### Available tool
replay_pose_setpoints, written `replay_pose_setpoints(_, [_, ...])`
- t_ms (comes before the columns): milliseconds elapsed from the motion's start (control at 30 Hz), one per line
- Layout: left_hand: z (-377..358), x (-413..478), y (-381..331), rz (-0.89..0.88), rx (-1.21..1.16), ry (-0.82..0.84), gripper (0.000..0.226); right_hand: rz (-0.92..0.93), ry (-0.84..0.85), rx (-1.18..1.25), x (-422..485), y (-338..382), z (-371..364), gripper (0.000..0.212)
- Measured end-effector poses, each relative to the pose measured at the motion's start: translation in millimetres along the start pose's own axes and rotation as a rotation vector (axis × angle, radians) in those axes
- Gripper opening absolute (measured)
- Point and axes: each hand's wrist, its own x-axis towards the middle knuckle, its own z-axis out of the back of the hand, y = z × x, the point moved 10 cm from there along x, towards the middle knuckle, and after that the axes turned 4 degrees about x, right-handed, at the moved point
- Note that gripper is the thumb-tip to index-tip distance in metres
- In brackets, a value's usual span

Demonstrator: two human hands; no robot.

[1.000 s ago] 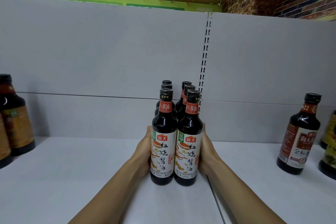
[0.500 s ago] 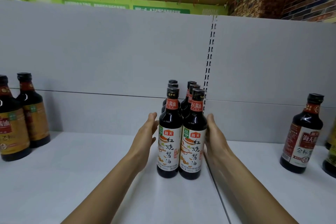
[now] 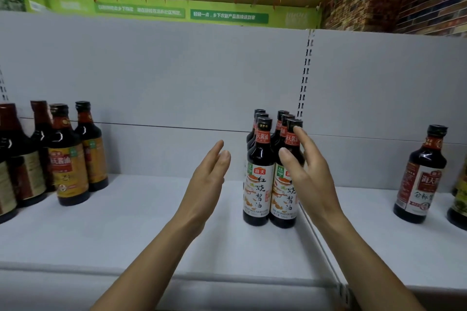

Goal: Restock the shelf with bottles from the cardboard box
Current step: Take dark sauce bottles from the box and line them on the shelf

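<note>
Fingers (image 3: 220,159) straight and empty, left hand (image 3: 204,190) and right hand (image 3: 314,184) flank bottles (image 3: 257,192).

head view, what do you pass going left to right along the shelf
yellow-label bottles → left hand → white-label bottles → red-label bottle → cut-off bottle
</note>
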Motion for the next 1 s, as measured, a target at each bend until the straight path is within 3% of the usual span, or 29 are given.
replay_pose_setpoints(167, [38,-42,-21,-0.03,0.041,-0.042,0.059,0.036,0.051,-0.065,-30,39,-39,0.06])
replay_pose_setpoints(400, [121,-112,-25,-0.032,0.216,-0.2,0.055,0.016,0.363,-0.021,-88,64,-142,0.06])
replay_pose_setpoints(667, [249,-204,-24,0.063,0.395,-0.503,0.046,-0.004,0.69,0.199,-158,99,-280,0.041])
replay_pose_setpoints(1000, [371,-342,-7,0.278,0.588,-0.888,0.05,0.019,1.186,0.417,-281,142,-444,0.044])
